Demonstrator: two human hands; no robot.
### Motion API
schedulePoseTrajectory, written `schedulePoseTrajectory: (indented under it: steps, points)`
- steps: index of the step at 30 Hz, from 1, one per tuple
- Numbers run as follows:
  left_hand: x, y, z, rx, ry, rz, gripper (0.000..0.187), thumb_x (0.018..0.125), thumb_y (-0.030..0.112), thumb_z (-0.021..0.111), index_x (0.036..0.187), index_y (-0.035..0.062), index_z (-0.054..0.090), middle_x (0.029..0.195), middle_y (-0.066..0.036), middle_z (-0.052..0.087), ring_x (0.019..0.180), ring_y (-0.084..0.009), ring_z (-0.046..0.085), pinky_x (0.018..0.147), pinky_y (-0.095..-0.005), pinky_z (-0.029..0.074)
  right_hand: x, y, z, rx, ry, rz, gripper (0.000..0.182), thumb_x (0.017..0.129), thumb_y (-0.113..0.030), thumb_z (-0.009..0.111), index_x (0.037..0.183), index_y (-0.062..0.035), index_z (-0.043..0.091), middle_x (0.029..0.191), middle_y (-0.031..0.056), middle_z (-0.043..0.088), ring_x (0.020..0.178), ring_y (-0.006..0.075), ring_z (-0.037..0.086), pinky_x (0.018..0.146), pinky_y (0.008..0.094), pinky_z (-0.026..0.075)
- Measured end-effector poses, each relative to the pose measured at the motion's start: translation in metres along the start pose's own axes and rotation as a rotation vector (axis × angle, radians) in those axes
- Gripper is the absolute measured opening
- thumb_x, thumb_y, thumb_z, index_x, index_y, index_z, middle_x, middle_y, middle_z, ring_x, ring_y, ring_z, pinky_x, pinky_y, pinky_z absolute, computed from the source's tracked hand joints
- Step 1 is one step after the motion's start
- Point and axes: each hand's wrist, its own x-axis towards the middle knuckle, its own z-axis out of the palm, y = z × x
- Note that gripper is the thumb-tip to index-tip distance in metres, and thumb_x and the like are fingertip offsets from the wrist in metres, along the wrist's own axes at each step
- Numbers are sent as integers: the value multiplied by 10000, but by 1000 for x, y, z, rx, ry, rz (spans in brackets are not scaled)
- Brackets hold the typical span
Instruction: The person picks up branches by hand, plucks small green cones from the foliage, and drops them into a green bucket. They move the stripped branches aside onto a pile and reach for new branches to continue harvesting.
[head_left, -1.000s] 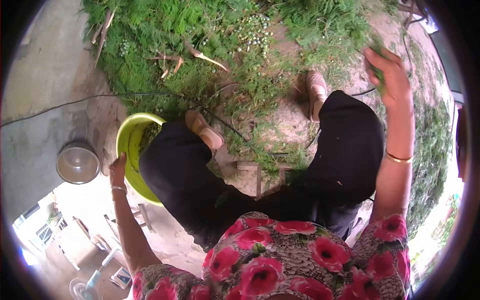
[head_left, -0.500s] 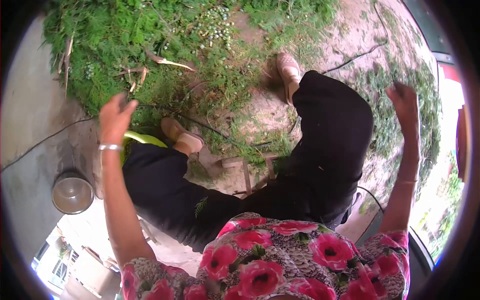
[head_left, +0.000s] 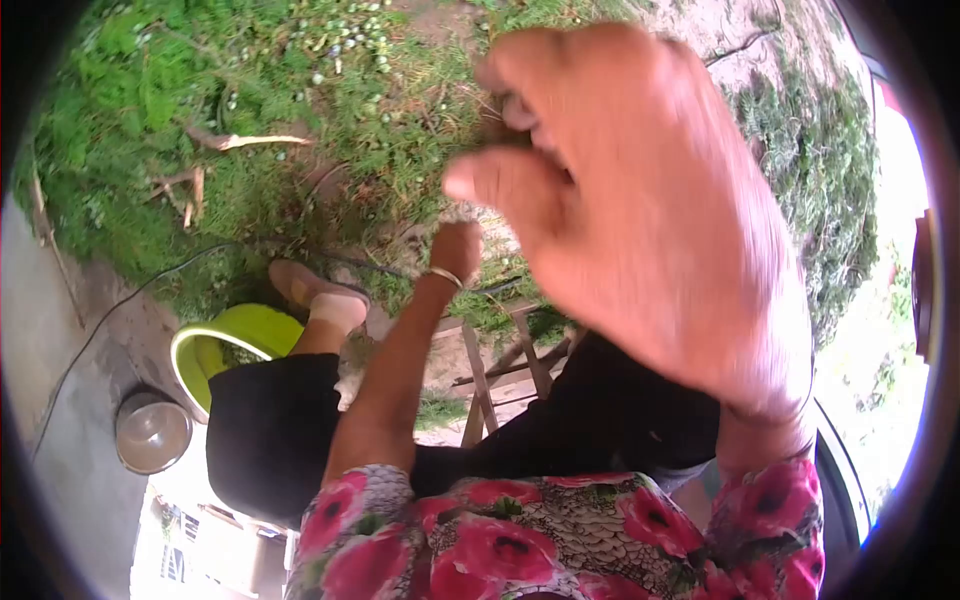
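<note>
My right hand [head_left: 640, 200] looms large and blurred near the camera, its fingers bent and the thumb apart, with nothing visible in the gap. Lower and to its left, my left hand [head_left: 457, 248], with a bracelet at the wrist, reaches over the ground between my knees; its fingers are too hidden to read. Beneath and ahead lie green cut branches [head_left: 380, 170] with pale berries. Near my left hand stands a small wooden frame [head_left: 478, 370]. Beside my left leg is a yellow-green bucket [head_left: 265, 325] with some greenery inside.
A metal bowl [head_left: 153, 435] rests on the floor at the left. A dark cable [head_left: 150, 280] crosses the ground to the branches. Bare broken sticks [head_left: 250, 141] lie on the greenery. Another heap of greenery [head_left: 835, 190] is at the right.
My left hand has moved right and down, between my knees. My right hand has come inward and up close to the camera. More of the bucket shows.
</note>
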Motion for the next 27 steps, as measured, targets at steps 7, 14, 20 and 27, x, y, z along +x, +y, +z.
schedulePoseTrajectory:
  steps: [7,14,20,27]
  points:
    - [-40,-3,147,57,-110,-22,157,823,165,506,839,55,617,790,-184,625,762,-358,623,693,-445,508,8,52,35,71,255,-150,385,735,-152,718,1016,68,574,882,202,651,759,295,673,667,338,537]
    - [-13,39,25,-25,-77,-406,264,724,220,674,897,40,590,781,-184,631,753,-351,629,674,-447,512,2,16,5,-75,99,-125,506,664,-193,761,1045,61,545,880,198,650,775,312,674,659,353,543]
    - [1,-49,-13,-190,581,-238,203,695,159,684,816,36,576,620,-175,592,597,-346,604,554,-426,478,-2,23,29,145,350,-314,459,672,-121,756,1044,53,550,878,190,645,790,314,663,684,340,527]
    - [50,-42,-74,74,689,-418,180,696,152,700,798,39,604,673,-171,615,624,-359,605,572,-435,482,4,1,21,14,192,-195,439,684,-94,743,1052,46,548,903,195,641,799,330,651,695,355,510]
